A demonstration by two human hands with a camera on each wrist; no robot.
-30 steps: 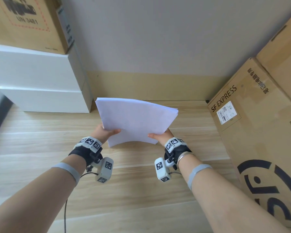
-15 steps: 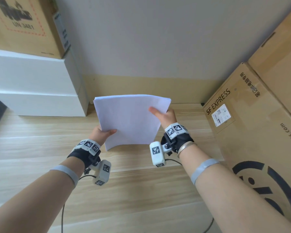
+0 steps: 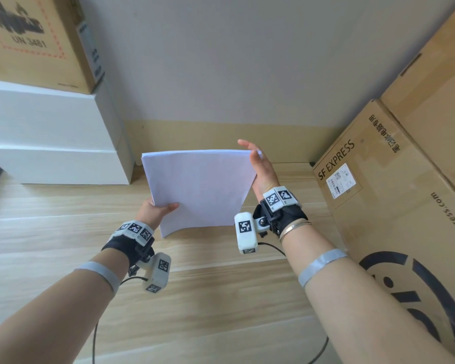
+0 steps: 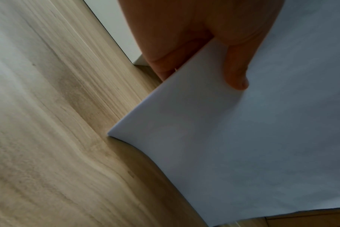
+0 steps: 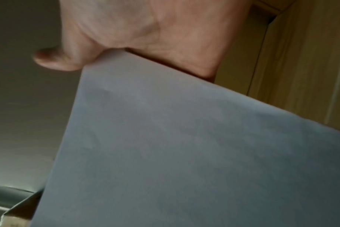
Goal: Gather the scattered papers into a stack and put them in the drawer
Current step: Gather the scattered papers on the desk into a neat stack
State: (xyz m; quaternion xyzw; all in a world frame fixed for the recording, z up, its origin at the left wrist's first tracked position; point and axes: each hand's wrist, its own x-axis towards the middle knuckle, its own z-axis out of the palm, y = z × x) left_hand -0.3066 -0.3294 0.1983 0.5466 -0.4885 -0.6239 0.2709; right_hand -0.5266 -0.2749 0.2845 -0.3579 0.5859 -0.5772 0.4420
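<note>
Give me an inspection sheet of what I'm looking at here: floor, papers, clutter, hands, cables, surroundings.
Surface: light wooden floor; no loose sheets seen.
Job's things: white paper stack held in the air; white drawer unit at left, drawers closed.
Clutter: SF Express box at right; cardboard box on top of the unit.
Hands: left hand pinches the stack's lower left corner; right hand lies open and flat against its right edge.
Cables: black cable hangs from the wrist cameras.
Surroundings: plain wall.
</note>
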